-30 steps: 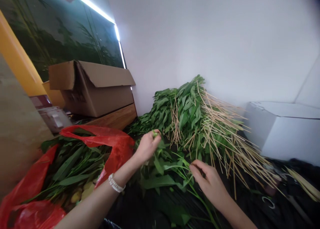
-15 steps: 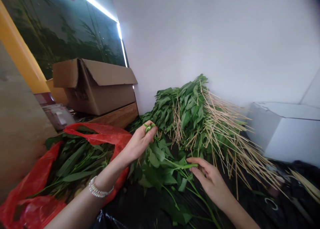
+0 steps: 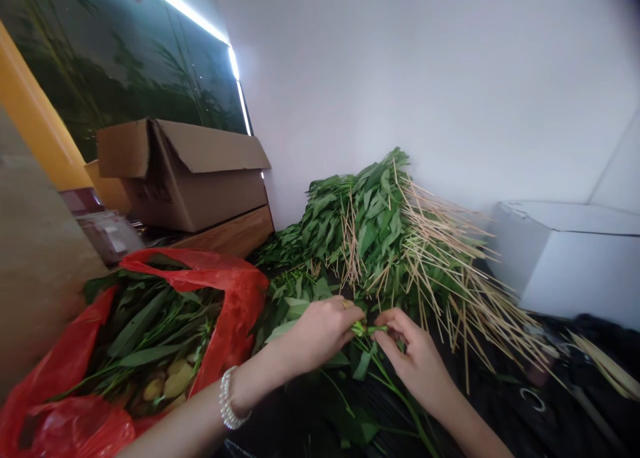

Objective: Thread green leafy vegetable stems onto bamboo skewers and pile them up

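Note:
My left hand [image 3: 325, 331], with a ring and a pearl bracelet on it, is closed on short green stem pieces. Facing it, my right hand [image 3: 407, 351] pinches the end of a green leafy stem [image 3: 373, 329] between thumb and fingertips. The fingertips of both hands nearly meet at this stem, and my left hand hides part of it. Below and behind them lie loose leafy greens [image 3: 363, 421] on black plastic.
A red plastic bag [image 3: 245, 305] at left holds long leaves and pale round pieces. A big heap of leafy greens [image 3: 370, 225] with thin straw-coloured sticks [image 3: 465, 278] lies against the wall. Farther out are an open cardboard box [image 3: 210, 191] and a white box [image 3: 590, 265].
My left hand has come right and down to the stem at my right hand, still closed on the green pieces. My right hand stays nearly in place. The view has shifted slightly.

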Tool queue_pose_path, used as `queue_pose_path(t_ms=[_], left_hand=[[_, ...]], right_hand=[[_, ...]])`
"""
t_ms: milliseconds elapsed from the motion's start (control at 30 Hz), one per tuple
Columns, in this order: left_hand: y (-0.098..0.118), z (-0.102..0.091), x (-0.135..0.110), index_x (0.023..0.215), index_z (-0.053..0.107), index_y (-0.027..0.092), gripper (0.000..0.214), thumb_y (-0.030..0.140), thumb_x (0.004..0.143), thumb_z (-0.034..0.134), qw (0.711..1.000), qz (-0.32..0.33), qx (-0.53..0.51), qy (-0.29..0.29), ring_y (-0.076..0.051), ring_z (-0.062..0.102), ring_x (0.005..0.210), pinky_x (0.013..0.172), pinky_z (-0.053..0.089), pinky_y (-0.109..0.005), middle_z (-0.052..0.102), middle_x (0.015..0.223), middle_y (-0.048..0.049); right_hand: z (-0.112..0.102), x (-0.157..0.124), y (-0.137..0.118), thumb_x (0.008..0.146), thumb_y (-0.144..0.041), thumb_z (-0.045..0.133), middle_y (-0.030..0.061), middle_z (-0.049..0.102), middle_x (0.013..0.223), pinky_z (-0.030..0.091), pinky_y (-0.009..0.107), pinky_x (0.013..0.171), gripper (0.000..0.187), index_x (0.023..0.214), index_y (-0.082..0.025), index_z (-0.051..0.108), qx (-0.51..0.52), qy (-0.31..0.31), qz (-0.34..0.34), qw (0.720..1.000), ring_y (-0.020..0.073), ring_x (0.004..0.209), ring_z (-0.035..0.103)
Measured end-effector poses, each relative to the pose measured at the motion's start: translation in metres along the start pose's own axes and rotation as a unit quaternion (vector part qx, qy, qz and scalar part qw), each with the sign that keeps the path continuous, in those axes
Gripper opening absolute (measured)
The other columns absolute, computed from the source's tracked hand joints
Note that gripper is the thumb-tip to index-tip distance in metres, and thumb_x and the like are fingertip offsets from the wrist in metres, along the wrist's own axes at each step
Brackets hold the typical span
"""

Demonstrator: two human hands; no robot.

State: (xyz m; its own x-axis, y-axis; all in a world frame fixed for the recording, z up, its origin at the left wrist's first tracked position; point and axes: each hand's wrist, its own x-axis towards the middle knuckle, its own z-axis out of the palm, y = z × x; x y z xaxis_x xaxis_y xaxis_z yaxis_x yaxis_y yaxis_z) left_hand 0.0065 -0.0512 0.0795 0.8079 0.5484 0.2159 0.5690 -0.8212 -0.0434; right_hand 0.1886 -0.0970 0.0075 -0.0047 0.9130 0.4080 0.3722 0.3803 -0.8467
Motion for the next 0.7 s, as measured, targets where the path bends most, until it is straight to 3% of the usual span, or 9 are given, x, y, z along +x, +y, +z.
queue_pose_path(t_ms=[67,167,300,500,567,700], left_hand=[[0.002,0.000,0.001,0.092,0.059,0.019,0.009,0.027,0.090,0.057,1.000,0.017,0.008,-0.016,-0.020,0.059,0.084,0.066,0.044,-0.028,0.063,0.084,-0.0032],[0.003,-0.003,0.003,0.095,0.060,0.019,0.009,0.023,0.088,0.060,0.999,0.036,0.024,-0.033,-0.020,0.058,0.085,0.066,0.045,-0.028,0.063,0.087,-0.0034],[0.006,-0.002,0.004,0.098,0.059,0.017,0.014,0.020,0.085,0.062,0.996,0.052,0.057,-0.033,-0.021,0.058,0.087,0.067,0.046,-0.030,0.062,0.094,-0.0047],[0.008,0.015,0.010,0.091,0.056,0.015,0.020,0.029,0.083,0.066,0.987,0.099,0.123,-0.023,-0.023,0.056,0.083,0.064,0.046,-0.032,0.061,0.092,-0.0072],[0.008,0.019,0.014,0.089,0.056,0.015,0.022,0.032,0.081,0.067,0.984,0.116,0.135,-0.019,-0.023,0.056,0.080,0.062,0.046,-0.033,0.061,0.090,-0.0075],[0.004,0.017,0.020,0.085,0.055,0.018,0.016,0.031,0.082,0.064,0.988,0.114,0.101,-0.013,-0.021,0.054,0.078,0.062,0.044,-0.031,0.059,0.087,-0.0051]], right_hand=[[0.001,0.000,-0.001,0.088,-0.032,0.050,0.0002,0.063,0.076,0.046,0.026,0.065,0.011,0.089,-0.022,0.053,-0.011,0.001,-0.008,1.000,0.0152,0.067,0.058],[0.002,-0.001,-0.001,0.089,-0.030,0.048,0.0003,0.064,0.078,0.046,0.026,0.065,0.011,0.090,-0.022,0.055,-0.041,0.003,-0.020,0.999,0.0154,0.067,0.059],[0.004,-0.002,0.002,0.093,-0.025,0.041,0.0058,0.065,0.092,0.046,0.032,0.075,0.018,0.100,-0.021,0.057,-0.152,0.015,-0.087,0.984,0.0199,0.082,0.060],[0.007,-0.004,0.008,0.091,-0.016,0.038,0.0049,0.057,0.076,0.040,0.034,0.068,0.021,0.075,-0.021,0.051,-0.309,0.003,-0.139,0.941,0.0214,0.075,0.054],[0.008,-0.003,0.010,0.089,-0.015,0.039,0.0036,0.055,0.072,0.039,0.032,0.065,0.021,0.071,-0.021,0.048,-0.308,0.015,-0.145,0.940,0.0202,0.071,0.053],[0.007,-0.002,0.009,0.089,-0.017,0.041,0.0009,0.052,0.068,0.039,0.027,0.061,0.021,0.069,-0.022,0.046,-0.229,0.036,-0.130,0.964,0.0169,0.067,0.053]])
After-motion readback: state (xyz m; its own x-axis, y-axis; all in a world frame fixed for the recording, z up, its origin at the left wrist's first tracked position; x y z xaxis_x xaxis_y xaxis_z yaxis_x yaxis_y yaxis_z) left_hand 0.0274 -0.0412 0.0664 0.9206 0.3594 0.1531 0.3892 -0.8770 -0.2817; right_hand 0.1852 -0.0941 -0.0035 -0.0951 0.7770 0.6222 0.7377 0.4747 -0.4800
